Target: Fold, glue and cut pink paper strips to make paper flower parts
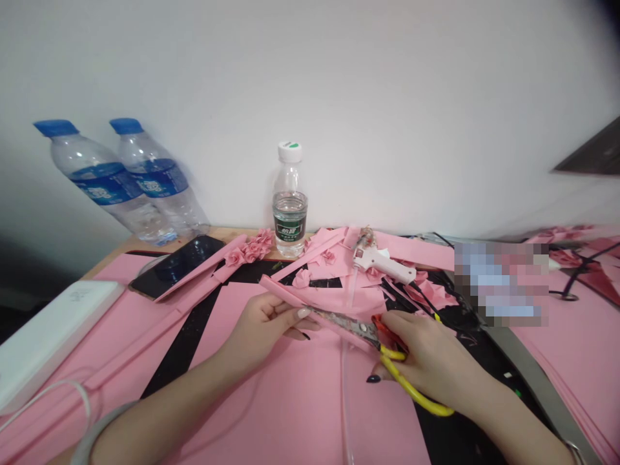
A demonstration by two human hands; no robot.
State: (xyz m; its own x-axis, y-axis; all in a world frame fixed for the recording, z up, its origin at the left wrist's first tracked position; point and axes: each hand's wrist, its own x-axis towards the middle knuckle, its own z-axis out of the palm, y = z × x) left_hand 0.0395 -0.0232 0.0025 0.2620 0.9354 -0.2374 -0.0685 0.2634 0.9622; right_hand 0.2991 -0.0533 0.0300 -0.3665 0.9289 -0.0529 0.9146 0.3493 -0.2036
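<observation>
My left hand (271, 323) pinches a narrow folded strip of pink paper (285, 290) between thumb and fingers. In my right hand (426, 355) is a pair of scissors (346, 323) with yellow and red handles. The stained blades point left and lie along the strip, close to my left fingertips. Whether the paper sits between the blades I cannot tell. Under both hands lie large pink paper sheets (271, 400) on a black mat. A clear glue stick (347, 400) lies on the sheets below the scissors.
Behind my hands lie a white glue gun (382, 261), pink paper roses (252, 248) and paper scraps. A water bottle (289, 213) stands by the wall. At left are two large bottles (109, 181), a phone (179, 265) and a white power bank (62, 336) with a cable.
</observation>
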